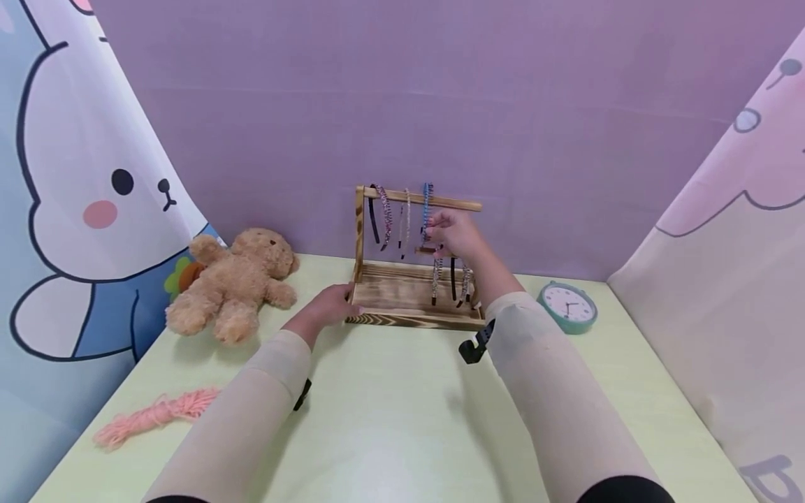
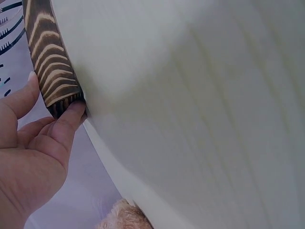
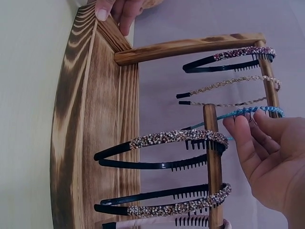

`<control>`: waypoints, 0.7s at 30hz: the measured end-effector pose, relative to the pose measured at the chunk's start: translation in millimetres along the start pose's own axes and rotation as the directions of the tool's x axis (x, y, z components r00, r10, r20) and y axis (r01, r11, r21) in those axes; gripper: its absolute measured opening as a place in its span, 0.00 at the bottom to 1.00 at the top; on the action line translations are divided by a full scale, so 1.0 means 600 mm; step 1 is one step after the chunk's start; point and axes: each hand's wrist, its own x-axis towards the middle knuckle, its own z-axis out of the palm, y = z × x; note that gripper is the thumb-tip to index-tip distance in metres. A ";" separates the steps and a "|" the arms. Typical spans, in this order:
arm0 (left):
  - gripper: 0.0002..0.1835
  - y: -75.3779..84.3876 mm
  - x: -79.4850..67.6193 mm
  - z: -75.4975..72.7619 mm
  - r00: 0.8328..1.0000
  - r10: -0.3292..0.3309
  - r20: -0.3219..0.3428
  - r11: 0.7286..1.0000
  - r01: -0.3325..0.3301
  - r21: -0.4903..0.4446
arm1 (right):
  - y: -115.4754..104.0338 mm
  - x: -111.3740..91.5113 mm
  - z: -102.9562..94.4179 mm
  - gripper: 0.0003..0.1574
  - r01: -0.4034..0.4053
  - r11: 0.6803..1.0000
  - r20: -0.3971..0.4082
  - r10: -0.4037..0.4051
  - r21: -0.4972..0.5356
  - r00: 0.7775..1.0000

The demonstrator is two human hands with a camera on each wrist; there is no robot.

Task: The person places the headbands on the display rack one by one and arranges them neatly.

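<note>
A wooden headband rack (image 1: 396,288) with a tray base and two bars stands against the back wall. My left hand (image 1: 328,305) grips the tray's left front corner, its thumb and fingers on the striped wood in the left wrist view. On the upper bar (image 3: 271,90) hangs a blue headband (image 3: 242,111), and my right hand (image 3: 274,155) pinches it near the bar. Beside it hang a thin gold beaded headband (image 3: 224,86) and a black headband with a pinkish glittery top (image 3: 243,53). The lower bar (image 3: 213,167) carries several headbands, among them a glittery black one (image 3: 176,138).
A brown teddy bear (image 1: 235,286) lies on the table at left, with a bundle of pink yarn (image 1: 160,413) nearer the front. To the right of the rack is a teal clock (image 1: 568,306). A purple backdrop (image 1: 402,91) closes off the back.
</note>
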 end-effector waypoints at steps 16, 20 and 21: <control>0.41 -0.015 0.011 -0.004 0.999 -0.033 0.014 0.998 0.033 0.046 | -0.036 -0.080 -0.039 0.24 0.150 0.980 -0.058 -0.158 -0.131 0.986; 0.40 -0.017 0.011 -0.007 0.999 -0.034 -0.007 0.996 0.034 0.079 | -0.038 -0.122 -0.042 0.26 0.207 0.960 -0.053 -0.221 -0.190 0.974; 0.40 -0.017 0.010 -0.008 0.999 -0.032 -0.016 0.996 0.033 0.085 | -0.038 -0.132 -0.042 0.27 0.218 0.953 -0.051 -0.233 -0.209 0.971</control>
